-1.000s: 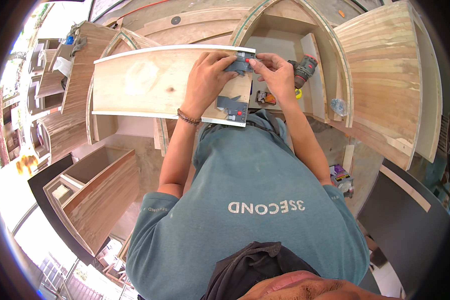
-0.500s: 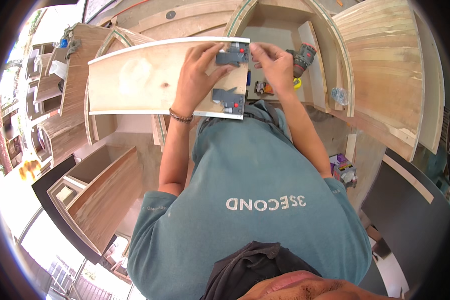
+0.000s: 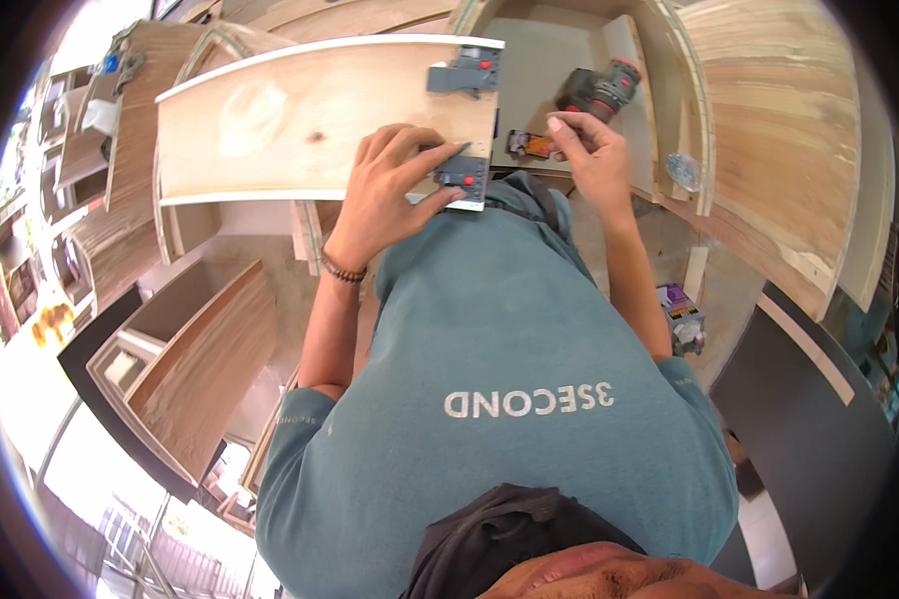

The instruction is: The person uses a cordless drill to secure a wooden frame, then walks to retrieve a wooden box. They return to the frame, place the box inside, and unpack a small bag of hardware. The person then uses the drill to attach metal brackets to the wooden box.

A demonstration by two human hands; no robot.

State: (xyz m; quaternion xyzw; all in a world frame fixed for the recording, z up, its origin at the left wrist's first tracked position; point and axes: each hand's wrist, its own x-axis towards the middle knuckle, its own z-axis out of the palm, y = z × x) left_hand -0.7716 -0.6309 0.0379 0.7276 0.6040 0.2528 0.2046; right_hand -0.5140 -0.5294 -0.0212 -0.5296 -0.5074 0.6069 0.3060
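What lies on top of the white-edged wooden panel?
On the panel, at its right end, are a far grey fitting and a near grey fitting, each partly red. The left hand partly covers the near one; what is beneath the hand cannot be seen.

A light wooden panel (image 3: 225, 155) is stretching from left to right, its broad face turning upward and showing a dark knot (image 3: 316, 137) near the middle and a pale patch (image 3: 253, 110) farther left. White strips (image 3: 310, 45) are edging its far and near long sides. At the right end, two grey fittings, each showing a red spot, are sitting apart: the far fitting (image 3: 453, 79) is lying at the far corner, while the near fitting (image 3: 477, 170) is lying at the near corner, partly hidden.
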